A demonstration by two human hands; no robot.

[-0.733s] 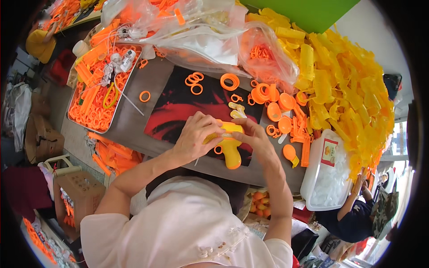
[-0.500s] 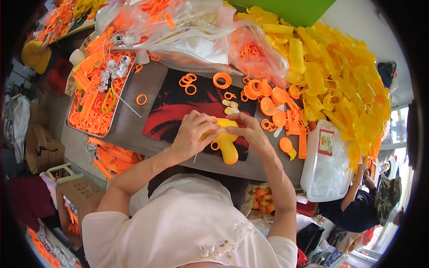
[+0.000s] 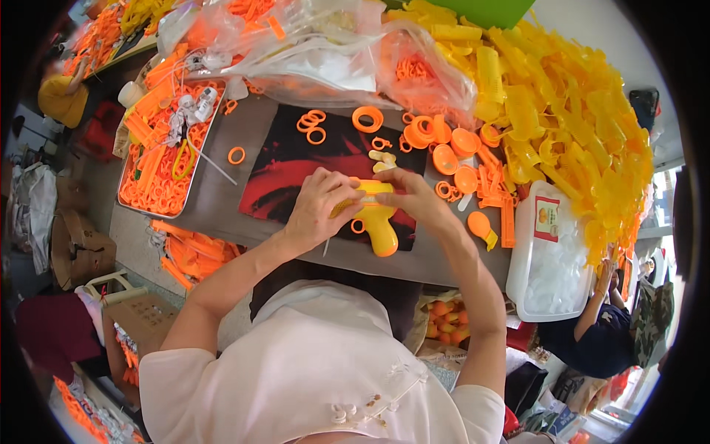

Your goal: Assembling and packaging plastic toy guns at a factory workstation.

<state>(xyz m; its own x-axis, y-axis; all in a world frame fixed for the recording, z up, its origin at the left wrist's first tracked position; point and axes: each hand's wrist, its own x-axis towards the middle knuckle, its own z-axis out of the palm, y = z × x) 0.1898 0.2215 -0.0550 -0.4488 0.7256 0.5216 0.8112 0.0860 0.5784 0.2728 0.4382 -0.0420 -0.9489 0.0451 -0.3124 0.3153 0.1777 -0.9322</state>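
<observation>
A yellow plastic toy gun (image 3: pixel 377 220) lies over a red and black mat (image 3: pixel 296 170) on the grey table (image 3: pixel 222 200), its handle pointing toward me. My left hand (image 3: pixel 319 207) grips its left end. My right hand (image 3: pixel 416 196) pinches the top right of its body. An orange trigger ring shows under the barrel. A few small pale parts (image 3: pixel 381 159) lie just beyond the toy, and orange rings (image 3: pixel 367 118) lie farther back on the mat.
A metal tray (image 3: pixel 159 166) of orange parts sits at the left. Clear bags of parts (image 3: pixel 325 52) lie at the back, a heap of yellow pieces (image 3: pixel 569 126) at the right, and a white lidded box (image 3: pixel 551 255) at the right edge. Another person (image 3: pixel 603 333) sits lower right.
Both hands and the toy gun stay in place on the mat; the fingers have shifted slightly on its body. The view has tilted a little.
</observation>
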